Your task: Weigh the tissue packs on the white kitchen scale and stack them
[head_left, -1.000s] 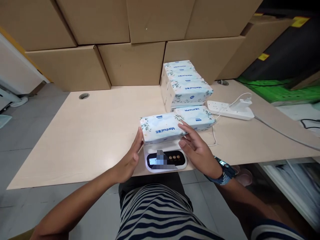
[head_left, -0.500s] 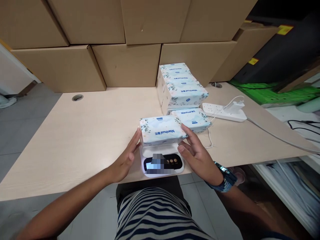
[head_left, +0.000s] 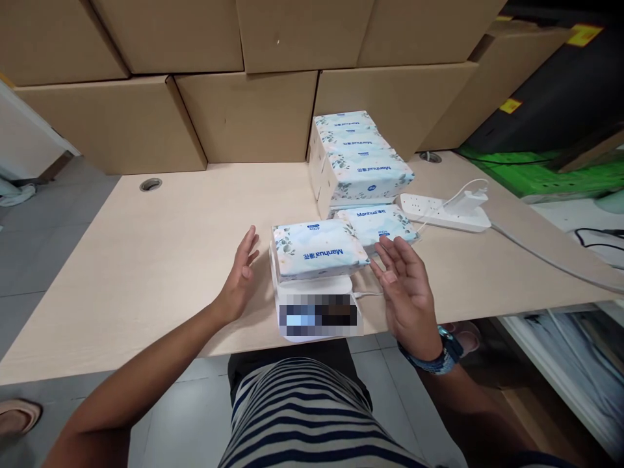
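A tissue pack [head_left: 319,249] in a pale blue floral wrapper lies flat on a small white scale [head_left: 316,305] at the desk's near edge. My left hand [head_left: 240,278] hovers just left of the pack, fingers stretched out, holding nothing. My right hand [head_left: 407,292] is raised to the right of it, palm toward the pack, fingers spread, also empty. Neither hand touches the pack. A second pack [head_left: 377,224] lies on the desk behind my right hand, in front of a stack of tissue packs [head_left: 358,162].
A white power strip [head_left: 446,216] with a plugged-in adapter and a cable lies right of the stack. Cardboard boxes [head_left: 244,110] are piled along the back of the light wooden desk [head_left: 146,260]. A cable hole [head_left: 151,184] sits far left. Green material lies at the far right.
Both hands have let go of the pack's ends and drawn apart, fingers opening. The pack stays on the scale.
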`<state>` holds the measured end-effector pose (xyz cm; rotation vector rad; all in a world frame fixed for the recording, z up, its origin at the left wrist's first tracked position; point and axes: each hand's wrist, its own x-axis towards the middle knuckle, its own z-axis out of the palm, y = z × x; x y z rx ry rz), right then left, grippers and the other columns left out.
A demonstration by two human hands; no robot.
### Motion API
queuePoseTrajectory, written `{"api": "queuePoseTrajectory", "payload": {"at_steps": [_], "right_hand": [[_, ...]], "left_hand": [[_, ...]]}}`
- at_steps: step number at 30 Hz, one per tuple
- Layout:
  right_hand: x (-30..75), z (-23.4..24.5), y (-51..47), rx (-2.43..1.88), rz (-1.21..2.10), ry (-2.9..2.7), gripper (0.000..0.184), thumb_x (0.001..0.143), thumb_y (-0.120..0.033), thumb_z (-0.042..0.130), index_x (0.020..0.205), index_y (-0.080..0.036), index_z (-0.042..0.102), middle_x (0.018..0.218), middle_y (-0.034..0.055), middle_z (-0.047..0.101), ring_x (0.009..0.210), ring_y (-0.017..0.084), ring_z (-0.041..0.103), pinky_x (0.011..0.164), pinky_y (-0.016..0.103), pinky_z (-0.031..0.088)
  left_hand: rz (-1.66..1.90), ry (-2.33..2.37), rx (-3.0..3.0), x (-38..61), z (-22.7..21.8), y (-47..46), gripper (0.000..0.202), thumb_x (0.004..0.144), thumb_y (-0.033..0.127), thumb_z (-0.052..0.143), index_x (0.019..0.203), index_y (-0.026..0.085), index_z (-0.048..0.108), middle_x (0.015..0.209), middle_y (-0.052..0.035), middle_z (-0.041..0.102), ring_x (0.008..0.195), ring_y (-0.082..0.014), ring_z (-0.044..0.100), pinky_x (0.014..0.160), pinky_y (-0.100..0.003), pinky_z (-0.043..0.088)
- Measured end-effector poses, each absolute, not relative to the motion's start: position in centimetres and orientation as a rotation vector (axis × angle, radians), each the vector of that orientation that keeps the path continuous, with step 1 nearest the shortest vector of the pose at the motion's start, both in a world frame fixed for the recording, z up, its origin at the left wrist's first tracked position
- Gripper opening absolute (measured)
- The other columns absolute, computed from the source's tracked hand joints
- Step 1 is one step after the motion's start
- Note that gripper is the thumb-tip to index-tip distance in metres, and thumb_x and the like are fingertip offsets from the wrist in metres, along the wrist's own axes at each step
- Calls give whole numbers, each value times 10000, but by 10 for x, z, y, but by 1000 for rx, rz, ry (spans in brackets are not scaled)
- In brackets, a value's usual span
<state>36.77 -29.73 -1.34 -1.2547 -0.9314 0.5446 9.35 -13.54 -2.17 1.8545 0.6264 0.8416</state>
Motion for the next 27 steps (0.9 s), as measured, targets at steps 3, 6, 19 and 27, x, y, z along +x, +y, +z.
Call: {"api": "queuePoseTrajectory", "payload": {"at_steps": [3,6,19,27], "right_hand": [[368,-17,-300,-1262,537,-920,582,1020,-471,694,1567,-506,498,1736,-18,460,1654,288,367,1349,624,348],[363,-19,-303,-1247,554,-904,584,1022,-463,702,1570,-495,504,1738,-18,460,1657,275,361,1367,608,319],[346,-23,-303,-1241,681,-904,647,1036,-513,660,1636,-444,428,1779,1,396,1686,262,290,1390,599,249],[301,23,-302,-1269,726,-1167,837,1064,-548,593,1739,-473,104,1849,-51,181,1714,286,181,1380,586,313]], "left_hand": [[898,621,1865,93,-19,-139,830,1002,850,247,1733,466,163,1871,15,64,1721,-388,120,1365,-643,257],[929,615,1869,93,-18,-141,802,1005,844,262,1722,489,191,1868,18,88,1718,-393,134,1352,-658,278],[811,706,1875,90,-3,-159,880,1013,785,439,1737,466,53,1873,-8,-14,1721,-416,76,1369,-668,239],[720,528,1904,84,13,-221,1074,1058,447,617,1681,478,-258,1857,58,-129,1724,-337,-92,1399,-655,115]]}}
